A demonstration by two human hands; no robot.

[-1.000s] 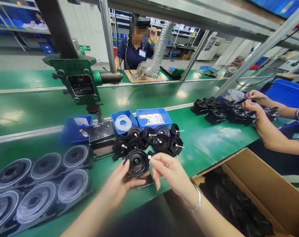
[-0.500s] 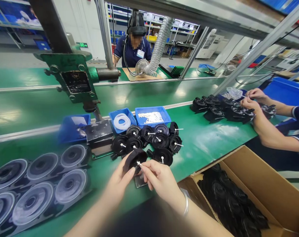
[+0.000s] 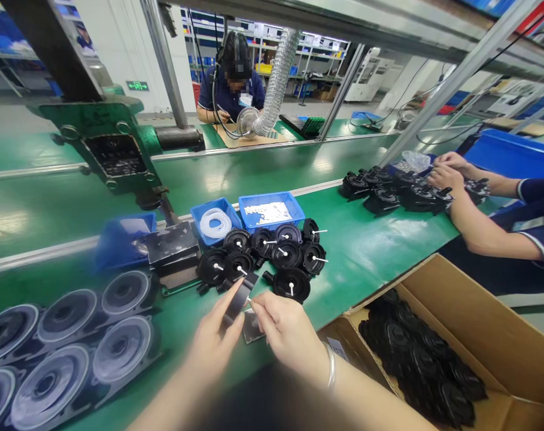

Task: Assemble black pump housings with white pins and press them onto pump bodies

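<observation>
My left hand (image 3: pixel 215 341) grips a round black plastic part (image 3: pixel 239 297), held on edge above the green bench. My right hand (image 3: pixel 283 332) pinches a small white pin (image 3: pixel 249 299) against the part's face. Just beyond lies a cluster of the same black parts (image 3: pixel 272 257), several with white pins standing in their centres. Behind them stand a blue tray of white rings (image 3: pixel 214 221) and a blue tray of small white pieces (image 3: pixel 270 211).
A green press (image 3: pixel 112 152) stands at the left with a black fixture block (image 3: pixel 170 248) under it. Grey-black discs in trays (image 3: pixel 69 341) fill the near left. A cardboard box of black parts (image 3: pixel 433 353) sits at the right. A co-worker's hands (image 3: pixel 446 176) handle parts at the right.
The black part has turned from facing me to standing on edge in my left hand. My right hand has closed in and brought the white pin to it. The view shifted right.
</observation>
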